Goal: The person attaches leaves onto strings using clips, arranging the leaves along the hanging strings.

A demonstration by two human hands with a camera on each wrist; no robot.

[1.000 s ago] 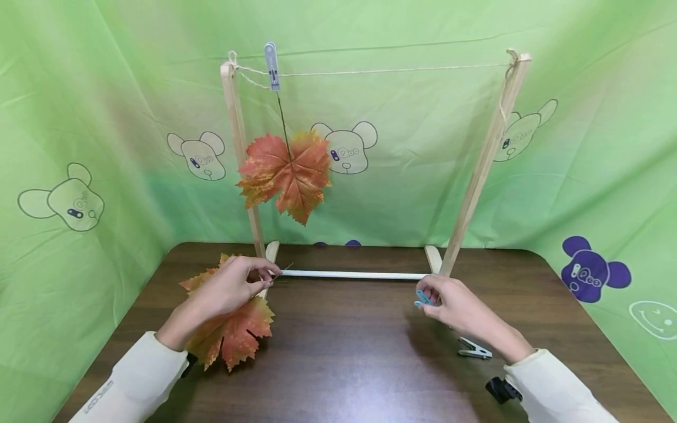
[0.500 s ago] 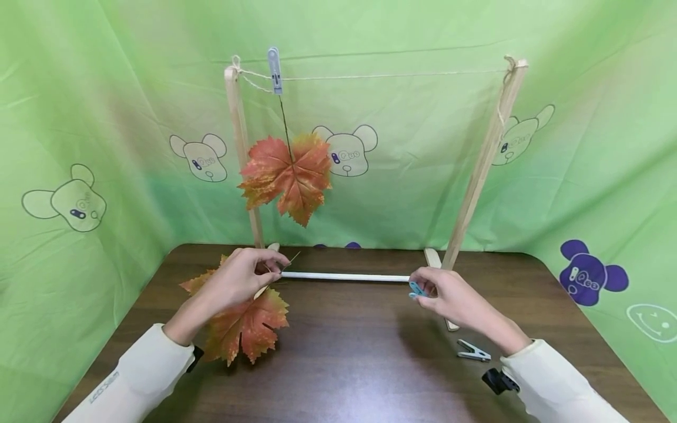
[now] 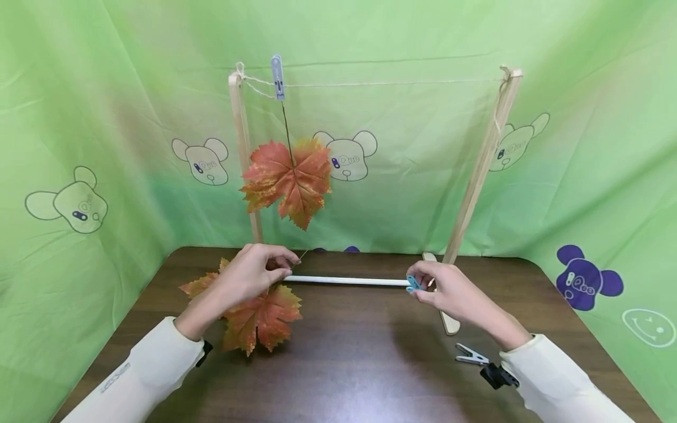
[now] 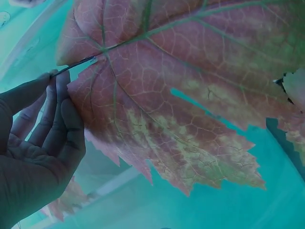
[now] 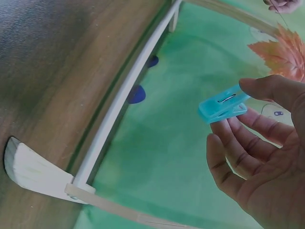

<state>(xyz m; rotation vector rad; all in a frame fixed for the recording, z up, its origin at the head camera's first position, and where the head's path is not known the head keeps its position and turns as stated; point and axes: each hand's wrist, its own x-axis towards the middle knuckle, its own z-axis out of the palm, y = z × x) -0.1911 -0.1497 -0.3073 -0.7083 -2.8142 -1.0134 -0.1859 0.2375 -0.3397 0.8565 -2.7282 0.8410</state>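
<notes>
Broad lobed leaf (image 3: 261, 323) over the left part of the tabletop (image 3: 338, 364): orange-red mottled with yellow, margin toothed, veins netted across the blade, a narrow slit cutting inward; whether its lower edge touches wood, I can't tell. Stem (image 4: 71, 66) thin, dark, wiry. Blue peg (image 5: 221, 105) near the right end of a white rod, held off the wood: smooth, plastic-looking, flat arms, small metal spring in a slot. My left grip (image 3: 256, 270) pinches the stem, thumb to fingertips, nearly pressed together, the stem's free end poking past. My right grip (image 3: 449, 288) pinches the peg, thumb and fingers parted only by its thickness, lower fingers bent. A second leaf (image 3: 203, 286), similarly coloured, lies partly behind my left grip. Above, a grey peg (image 3: 278, 78) holds a third leaf (image 3: 291, 179) by its stem on rough twine (image 3: 386, 84), strung between pale, square-edged wooden posts (image 3: 477, 176). The white rod (image 3: 349, 281) is slim and straight. Silvery clip (image 3: 471, 354) on dark wood grain, near my right sleeve (image 3: 555, 376). Backdrop: creased green cloth (image 3: 402, 29).
</notes>
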